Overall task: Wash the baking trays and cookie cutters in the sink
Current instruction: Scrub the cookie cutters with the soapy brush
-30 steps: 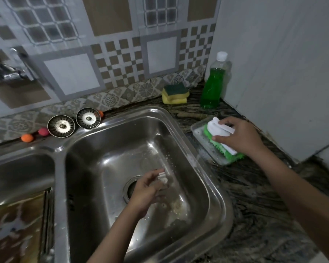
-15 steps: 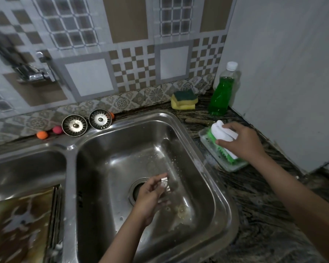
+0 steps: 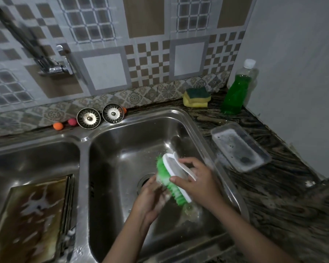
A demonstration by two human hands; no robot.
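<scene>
Over the sink (image 3: 201,130) drain, right hand (image 3: 199,184) grips the scrub brush (image 3: 171,179), bristles against something small pinched in the left hand (image 3: 150,196), probably a cookie cutter, mostly hidden. I'd go short firm strokes, rotating it. Baking tray (image 3: 32,215) sits left of the drain.
</scene>
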